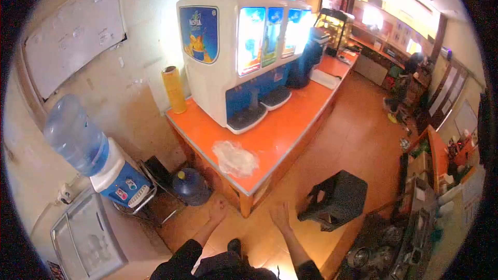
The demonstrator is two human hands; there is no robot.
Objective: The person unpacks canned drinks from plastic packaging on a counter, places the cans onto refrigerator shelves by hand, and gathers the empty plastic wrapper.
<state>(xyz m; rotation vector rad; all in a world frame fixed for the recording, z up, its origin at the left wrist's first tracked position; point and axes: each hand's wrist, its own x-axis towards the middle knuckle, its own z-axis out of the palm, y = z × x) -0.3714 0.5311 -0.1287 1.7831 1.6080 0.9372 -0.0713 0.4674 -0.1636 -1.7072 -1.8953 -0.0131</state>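
My left hand (219, 210) is below the near corner of the orange counter (282, 142), its fingers curled; whether it holds anything is too small to tell. To the right of that corner is my right hand (280, 217), fingers stretched out and nothing in them. Neither hand touches the counter. A crumpled whitish cloth or plastic (235, 158) lies on the counter's near end. Behind it stands a white and blue drink dispenser (207, 72). A black stool (337, 197) is on the floor right of my right hand.
A yellow roll (174, 91) stands by the wall. At left are a water dispenser (122, 176), a blue water bottle (192, 186) on the floor and a glass-topped freezer (88, 238). Metal kitchenware (363, 256) fills the lower right. A person (402, 91) is far off at right.
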